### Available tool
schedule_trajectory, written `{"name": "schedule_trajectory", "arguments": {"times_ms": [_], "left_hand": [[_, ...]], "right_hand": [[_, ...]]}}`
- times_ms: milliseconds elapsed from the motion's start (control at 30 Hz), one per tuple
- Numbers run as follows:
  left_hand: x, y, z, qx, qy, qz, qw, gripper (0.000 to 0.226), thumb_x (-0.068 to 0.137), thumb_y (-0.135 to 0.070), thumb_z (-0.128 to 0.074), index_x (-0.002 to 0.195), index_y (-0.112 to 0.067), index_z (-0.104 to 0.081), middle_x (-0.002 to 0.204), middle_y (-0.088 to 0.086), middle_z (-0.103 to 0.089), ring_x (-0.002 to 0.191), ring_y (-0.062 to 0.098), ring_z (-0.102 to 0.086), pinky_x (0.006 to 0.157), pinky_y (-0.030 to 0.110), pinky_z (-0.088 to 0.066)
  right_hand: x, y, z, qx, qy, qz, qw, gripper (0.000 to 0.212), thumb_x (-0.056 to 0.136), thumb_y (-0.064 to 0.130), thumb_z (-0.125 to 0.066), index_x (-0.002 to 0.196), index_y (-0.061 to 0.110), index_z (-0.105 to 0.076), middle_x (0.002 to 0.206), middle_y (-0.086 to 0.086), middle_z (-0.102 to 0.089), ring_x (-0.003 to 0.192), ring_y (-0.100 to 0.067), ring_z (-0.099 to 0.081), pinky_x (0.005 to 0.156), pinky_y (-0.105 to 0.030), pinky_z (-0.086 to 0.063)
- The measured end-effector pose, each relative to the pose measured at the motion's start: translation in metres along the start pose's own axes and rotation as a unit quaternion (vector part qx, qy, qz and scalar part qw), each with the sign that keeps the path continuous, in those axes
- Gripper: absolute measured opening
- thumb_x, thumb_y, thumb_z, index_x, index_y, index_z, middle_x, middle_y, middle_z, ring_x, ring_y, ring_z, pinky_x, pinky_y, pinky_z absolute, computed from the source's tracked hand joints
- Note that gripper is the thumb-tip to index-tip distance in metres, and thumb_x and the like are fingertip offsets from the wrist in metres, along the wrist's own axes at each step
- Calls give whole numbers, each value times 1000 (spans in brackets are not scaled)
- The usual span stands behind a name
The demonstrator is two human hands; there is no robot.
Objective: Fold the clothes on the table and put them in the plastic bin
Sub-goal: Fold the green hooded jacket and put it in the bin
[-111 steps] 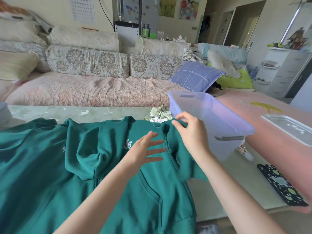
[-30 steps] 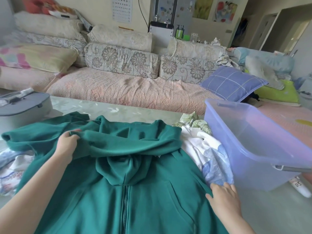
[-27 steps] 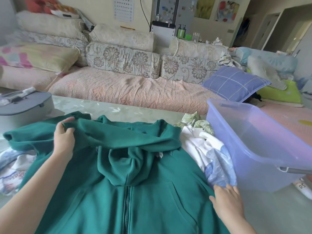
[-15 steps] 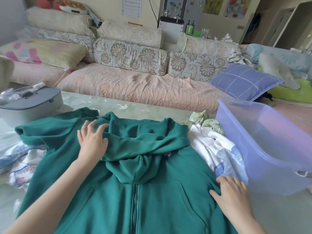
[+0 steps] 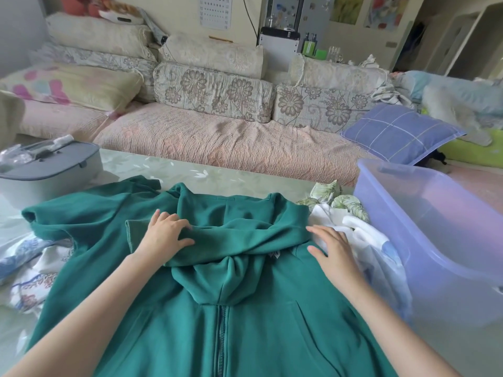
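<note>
Now, green hoodie [image 5: 258,336] lies face-up on counter [image 5: 190,170], plastic bin [image 5: 435,254] at 3 o'clock. Left hand [image 5: 166,235], right hand [image 5: 333,247] press it, fingers flat, gripping nothing. Risk: folded sleeve [image 5: 239,238] slips loose once released.

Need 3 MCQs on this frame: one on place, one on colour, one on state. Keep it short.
1. Where does the bin stand relative to the hoodie?
A. to its left
B. to its right
C. on top of it

2. The hoodie is:
A. red
B. green
C. grey

3. The hoodie's zip is:
A. shut
B. open to the hem
C. torn off

Answers:
1 B, the bin stands off the hoodie's right shoulder.
2 B, the cloth is green all over.
3 A, the two sides meet along the whole length of zip that shows.
</note>
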State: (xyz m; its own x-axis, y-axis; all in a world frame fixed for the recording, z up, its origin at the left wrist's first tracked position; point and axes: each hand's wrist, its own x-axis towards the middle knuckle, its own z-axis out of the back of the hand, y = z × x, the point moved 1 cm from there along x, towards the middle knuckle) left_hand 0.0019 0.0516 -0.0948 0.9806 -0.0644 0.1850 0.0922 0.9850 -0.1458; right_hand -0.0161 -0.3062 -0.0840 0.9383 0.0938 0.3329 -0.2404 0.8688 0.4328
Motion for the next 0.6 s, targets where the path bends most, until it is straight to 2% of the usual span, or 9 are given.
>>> {"name": "schedule_trajectory", "arguments": {"times_ms": [133,200,267,300,367,433,467,533,600], "left_hand": [[10,-3,7,-141,-129,8,981,21,85,-24,-67,102,-14,-73,96,7,-60,95,29,-54,90,37,-39],[11,-8,18,-212,-183,38,959,16,87,-18,-65,99,-12,-72,100,4,-62,93,27,-57,79,35,-43],[14,-11,27,-232,-192,54,952,15,90,-19,-60,101,-14,-69,99,3,-64,92,27,-57,73,33,-40],[17,-12,31,-227,-194,58,953,15,91,-20,-59,101,-15,-68,96,5,-65,90,28,-57,71,33,-39],[21,-13,34,-211,-213,55,952,15,90,-20,-59,100,-14,-69,91,10,-67,88,31,-57,73,37,-42],[26,-16,33,-195,-231,45,952,14,90,-19,-60,97,-12,-70,91,10,-69,87,32,-58,77,39,-43],[29,-19,31,-198,-230,47,952,14,90,-18,-59,96,-11,-69,93,9,-69,87,32,-58,77,39,-44],[35,-22,27,-217,-225,71,947,15,92,-18,-56,96,-9,-67,95,8,-68,88,31,-58,75,38,-43],[40,-21,25,-225,-238,94,940,15,94,-19,-53,98,-9,-65,96,8,-64,89,32,-56,72,37,-42]], "right_hand": [[38,-10,-10,13,60,-8,998,37,83,22,-71,119,23,-64,124,7,-55,118,-19,-37,102,-25,-26],[51,-14,-12,12,75,-12,997,29,78,27,-75,106,20,-70,114,11,-57,114,-17,-36,103,-29,-27],[62,-15,-8,19,64,7,998,18,76,25,-77,92,19,-74,102,14,-59,107,-15,-41,100,-30,-31],[69,-17,-3,45,39,11,998,12,76,22,-76,88,19,-74,97,12,-63,102,-15,-48,96,-27,-36],[84,-13,13,153,-9,-11,988,5,83,13,-69,86,16,-70,86,5,-67,84,-5,-59,81,-9,-40],[105,-7,29,214,-29,-45,975,6,91,9,-60,91,10,-65,79,4,-64,67,8,-57,65,-3,-38],[118,-5,32,229,-32,-58,971,8,93,10,-57,93,8,-65,78,4,-62,65,6,-56,65,-7,-39],[144,-2,33,202,-33,-59,977,11,94,15,-55,91,9,-65,79,0,-62,74,-9,-56,71,-24,-40],[166,2,32,183,-41,-56,981,14,94,18,-56,90,9,-65,83,-5,-63,80,-18,-54,73,-30,-37]]}}
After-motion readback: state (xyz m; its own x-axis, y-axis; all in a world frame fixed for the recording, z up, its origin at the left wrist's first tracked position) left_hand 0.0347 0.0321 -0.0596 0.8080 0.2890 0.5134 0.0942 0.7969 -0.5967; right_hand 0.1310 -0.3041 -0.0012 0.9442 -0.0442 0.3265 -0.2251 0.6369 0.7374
